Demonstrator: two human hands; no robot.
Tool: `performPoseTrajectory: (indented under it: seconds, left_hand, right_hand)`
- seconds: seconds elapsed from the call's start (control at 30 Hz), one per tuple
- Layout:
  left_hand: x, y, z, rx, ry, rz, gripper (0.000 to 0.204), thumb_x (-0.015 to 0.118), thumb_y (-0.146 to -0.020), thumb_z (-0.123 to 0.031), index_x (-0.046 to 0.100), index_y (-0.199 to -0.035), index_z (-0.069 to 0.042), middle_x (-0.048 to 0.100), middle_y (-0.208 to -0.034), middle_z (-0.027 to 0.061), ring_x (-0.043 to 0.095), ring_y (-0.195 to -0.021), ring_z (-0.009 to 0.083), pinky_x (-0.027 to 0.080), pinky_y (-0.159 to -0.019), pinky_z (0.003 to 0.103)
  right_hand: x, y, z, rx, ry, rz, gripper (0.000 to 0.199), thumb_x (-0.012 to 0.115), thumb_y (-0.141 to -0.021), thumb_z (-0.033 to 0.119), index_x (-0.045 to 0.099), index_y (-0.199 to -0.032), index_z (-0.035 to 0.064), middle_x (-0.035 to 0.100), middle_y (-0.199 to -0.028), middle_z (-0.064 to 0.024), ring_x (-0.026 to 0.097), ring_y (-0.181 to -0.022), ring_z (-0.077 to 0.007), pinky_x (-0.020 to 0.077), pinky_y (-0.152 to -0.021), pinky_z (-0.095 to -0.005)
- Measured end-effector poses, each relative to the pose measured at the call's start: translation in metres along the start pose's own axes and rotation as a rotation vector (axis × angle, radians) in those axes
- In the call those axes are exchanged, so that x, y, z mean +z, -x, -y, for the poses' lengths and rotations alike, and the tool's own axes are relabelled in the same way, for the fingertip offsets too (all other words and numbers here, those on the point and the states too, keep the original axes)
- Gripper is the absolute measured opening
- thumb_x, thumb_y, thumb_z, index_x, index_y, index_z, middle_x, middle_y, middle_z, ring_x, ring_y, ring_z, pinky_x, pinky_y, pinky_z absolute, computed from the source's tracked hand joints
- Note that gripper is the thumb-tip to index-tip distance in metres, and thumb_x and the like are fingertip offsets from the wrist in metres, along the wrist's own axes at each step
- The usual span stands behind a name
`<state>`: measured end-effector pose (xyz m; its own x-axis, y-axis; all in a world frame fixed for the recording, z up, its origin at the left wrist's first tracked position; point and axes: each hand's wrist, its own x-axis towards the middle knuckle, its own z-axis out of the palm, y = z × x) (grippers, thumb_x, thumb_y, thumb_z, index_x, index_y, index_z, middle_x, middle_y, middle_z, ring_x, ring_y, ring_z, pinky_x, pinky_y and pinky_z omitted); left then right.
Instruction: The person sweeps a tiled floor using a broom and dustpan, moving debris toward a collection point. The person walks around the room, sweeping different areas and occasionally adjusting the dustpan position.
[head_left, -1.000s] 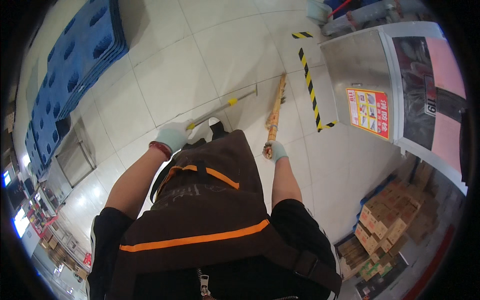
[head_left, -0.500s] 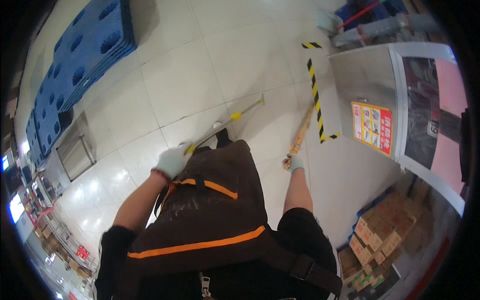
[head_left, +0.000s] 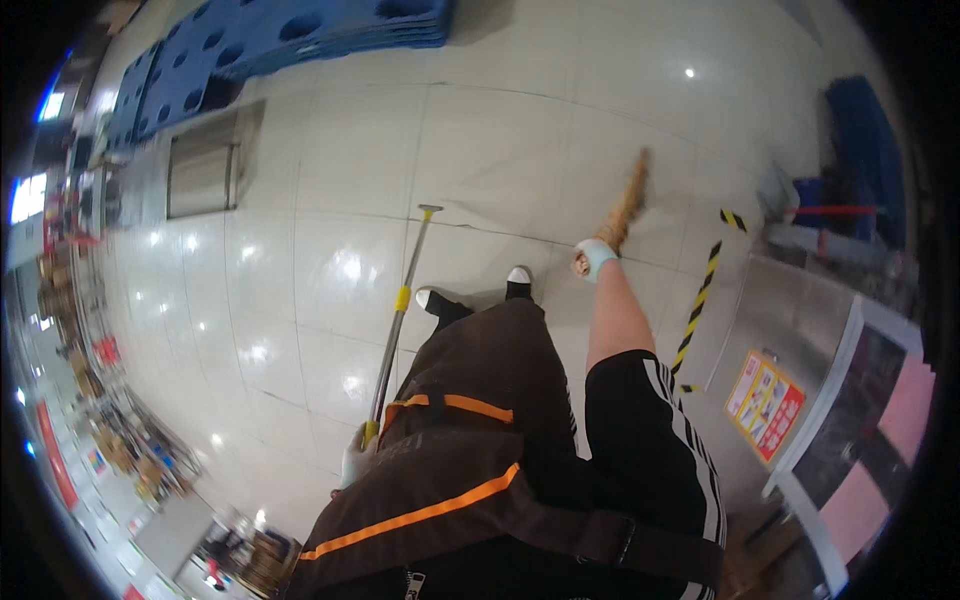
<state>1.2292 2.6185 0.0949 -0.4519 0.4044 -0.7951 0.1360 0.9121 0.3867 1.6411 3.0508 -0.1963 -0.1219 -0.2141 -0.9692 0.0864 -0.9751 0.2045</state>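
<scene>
My left hand (head_left: 354, 458), in a pale glove, is closed round the lower end of a long-handled scraper (head_left: 388, 360), partly hidden by my dark brown apron. The scraper has a grey metal shaft, yellow collars and a small flat head, which points forward over the floor. Out to the front right, my gloved right hand (head_left: 597, 258) is closed on a long tan roll-like thing (head_left: 627, 207). It is patterned, narrows at its far end and is smeared by motion; its kind cannot be made out. My white-toed shoes show ahead of the apron.
Stacked blue pallets (head_left: 260, 38) lie at the far left, with a grey framed panel (head_left: 200, 178) nearby. At the right are black-and-yellow floor tape (head_left: 697, 305) and a metal cabinet (head_left: 775, 315) with a sign. Shelves of goods line the left edge.
The view has turned, shifting the pallets right and the cabinet down. My left hand has dropped beside the apron, and the scraper points more straight ahead. My right hand reaches farther forward.
</scene>
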Motion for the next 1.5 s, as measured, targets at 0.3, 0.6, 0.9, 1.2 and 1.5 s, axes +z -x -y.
performPoseTrajectory:
  seconds: [0.3,0.6,0.9,1.2,1.5]
  left_hand:
    - [-0.002,0.025,0.083,-0.299,0.494,-0.285,0.044,0.059,-0.085,-0.016,0.047,-0.124,0.002,0.059,-0.104,0.0119,0.056,-0.094,0.0174,0.044,-0.08,0.027]
    - [-0.021,0.019,0.145,-0.486,0.868,-0.453,0.038,0.06,-0.084,-0.017,0.051,-0.117,-0.001,0.053,-0.08,0.0042,0.049,-0.067,0.0118,0.039,-0.059,0.025]
    - [-0.073,-0.031,0.052,-0.502,1.005,-0.351,0.031,0.058,-0.085,-0.02,0.053,-0.112,-0.004,0.049,-0.065,-0.0013,0.043,-0.052,0.0083,0.034,-0.046,0.023]
    - [-0.053,-0.083,0.063,-0.487,1.065,-0.406,0.033,0.061,-0.085,-0.019,0.054,-0.112,-0.001,0.054,-0.071,0.0007,0.048,-0.056,0.0081,0.038,-0.049,0.023]
    - [-0.038,-0.094,-0.014,-0.631,1.113,-0.522,0.034,0.061,-0.085,-0.018,0.054,-0.112,0.0,0.055,-0.072,0.0011,0.049,-0.057,0.0081,0.039,-0.05,0.023]
  right_hand:
    - [0.404,-0.049,-0.135,0.038,0.732,0.365,0.018,0.054,-0.074,0.007,0.042,-0.061,0.0095,0.047,-0.051,-0.0075,0.048,-0.039,-0.0204,0.0407,-0.037,-0.0347]
    - [0.533,-0.023,-0.178,-0.355,1.143,0.35,0.034,0.063,-0.065,0.007,0.049,-0.095,0.0002,0.054,-0.061,-0.011,0.054,-0.048,-0.0216,0.0468,-0.046,-0.0352]
    - [0.417,0.066,-0.037,-0.659,0.927,-0.135,0.055,0.061,-0.065,0.005,0.037,-0.114,0.0035,0.056,-0.079,-0.0142,0.06,-0.061,-0.0253,0.0487,-0.049,-0.0413]
    - [0.268,0.036,0.17,0.232,0.035,0.091,0.023,0.059,-0.077,0.013,0.038,-0.068,0.008,0.039,-0.055,-0.0054,0.041,-0.044,-0.0165,0.0416,-0.046,-0.0312]
    - [0.514,0.005,0.295,-0.247,0.171,-0.002,0.026,0.044,-0.084,0.013,0.038,-0.059,0.0083,0.034,-0.047,-0.0026,0.039,-0.041,-0.016,0.0388,-0.043,-0.0312]
